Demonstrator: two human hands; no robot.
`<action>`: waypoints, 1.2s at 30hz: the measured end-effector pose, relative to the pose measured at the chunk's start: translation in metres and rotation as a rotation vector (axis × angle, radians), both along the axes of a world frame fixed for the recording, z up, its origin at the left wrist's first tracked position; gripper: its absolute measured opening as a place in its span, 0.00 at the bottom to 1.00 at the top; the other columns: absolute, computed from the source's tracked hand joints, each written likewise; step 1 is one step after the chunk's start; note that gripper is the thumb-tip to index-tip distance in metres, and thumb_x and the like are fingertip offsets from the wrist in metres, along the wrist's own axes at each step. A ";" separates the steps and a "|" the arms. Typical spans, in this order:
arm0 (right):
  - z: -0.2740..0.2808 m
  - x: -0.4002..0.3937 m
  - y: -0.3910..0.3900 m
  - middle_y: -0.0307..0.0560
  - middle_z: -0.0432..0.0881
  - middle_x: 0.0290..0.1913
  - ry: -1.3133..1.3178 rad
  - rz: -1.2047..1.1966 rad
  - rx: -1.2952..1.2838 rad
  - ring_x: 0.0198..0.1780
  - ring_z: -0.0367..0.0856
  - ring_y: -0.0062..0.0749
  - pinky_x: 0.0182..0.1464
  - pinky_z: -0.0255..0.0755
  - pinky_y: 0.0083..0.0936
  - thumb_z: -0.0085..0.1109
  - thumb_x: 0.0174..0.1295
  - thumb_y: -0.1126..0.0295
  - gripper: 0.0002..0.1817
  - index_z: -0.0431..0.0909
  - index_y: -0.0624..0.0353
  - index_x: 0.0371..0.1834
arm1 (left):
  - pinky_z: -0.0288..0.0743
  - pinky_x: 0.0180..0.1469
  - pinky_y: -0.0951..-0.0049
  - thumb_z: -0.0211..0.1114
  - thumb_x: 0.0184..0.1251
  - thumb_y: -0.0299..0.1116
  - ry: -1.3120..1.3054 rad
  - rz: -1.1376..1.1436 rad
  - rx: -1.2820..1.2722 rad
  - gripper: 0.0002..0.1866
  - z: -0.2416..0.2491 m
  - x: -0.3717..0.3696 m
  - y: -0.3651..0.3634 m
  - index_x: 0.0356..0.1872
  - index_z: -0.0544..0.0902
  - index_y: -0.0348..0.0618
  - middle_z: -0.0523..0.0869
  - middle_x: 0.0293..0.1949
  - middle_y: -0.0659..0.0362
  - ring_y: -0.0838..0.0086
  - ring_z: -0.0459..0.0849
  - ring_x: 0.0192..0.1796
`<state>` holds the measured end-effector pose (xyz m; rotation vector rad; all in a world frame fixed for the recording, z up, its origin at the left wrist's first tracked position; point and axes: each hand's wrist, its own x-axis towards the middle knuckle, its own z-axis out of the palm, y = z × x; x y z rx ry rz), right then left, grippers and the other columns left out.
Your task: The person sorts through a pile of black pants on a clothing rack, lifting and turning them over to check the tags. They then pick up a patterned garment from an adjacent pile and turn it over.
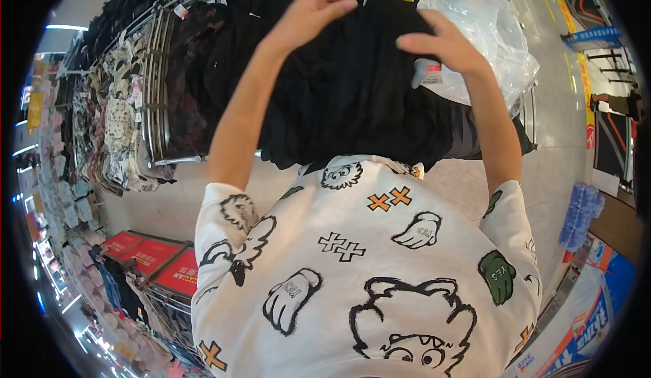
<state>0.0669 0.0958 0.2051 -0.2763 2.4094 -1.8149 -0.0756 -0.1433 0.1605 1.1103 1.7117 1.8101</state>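
Both hands [444, 42] over black garments [325, 86], clear plastic [488, 32] beside

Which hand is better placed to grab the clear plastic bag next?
Your right hand, I'd say: it overlaps the plastic bag in view, while your left hand is farther off, over the black clothes.

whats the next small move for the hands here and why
I'd probably ease the clear plastic bag outward with the right hand. The bag overlaps the right edge of the black clothes, and that hand is right by it, thumb spread. The left hand looks free to steady the clothes.
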 end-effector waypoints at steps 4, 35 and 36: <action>0.032 0.007 0.020 0.41 0.85 0.52 -0.029 -0.490 -0.353 0.51 0.83 0.23 0.56 0.76 0.27 0.71 0.62 0.59 0.27 0.79 0.63 0.61 | 0.76 0.61 0.75 0.66 0.74 0.35 -0.168 -0.244 -0.532 0.17 -0.114 0.019 0.025 0.59 0.81 0.41 0.83 0.59 0.59 0.78 0.83 0.55; -0.179 -0.022 0.277 0.49 0.86 0.49 -0.430 -0.746 0.110 0.46 0.85 0.29 0.52 0.77 0.25 0.69 0.64 0.46 0.35 0.79 0.70 0.58 | 0.80 0.51 0.57 0.74 0.60 0.48 0.850 0.231 -1.545 0.23 -0.158 0.046 -0.204 0.50 0.81 0.46 0.86 0.43 0.55 0.55 0.85 0.50; -0.176 -0.024 0.275 0.49 0.86 0.49 -0.397 -0.741 0.129 0.46 0.85 0.29 0.51 0.77 0.25 0.69 0.64 0.46 0.35 0.80 0.70 0.57 | 0.80 0.51 0.58 0.74 0.59 0.51 0.824 0.297 -1.382 0.25 -0.159 0.046 -0.189 0.50 0.80 0.46 0.86 0.42 0.54 0.56 0.85 0.49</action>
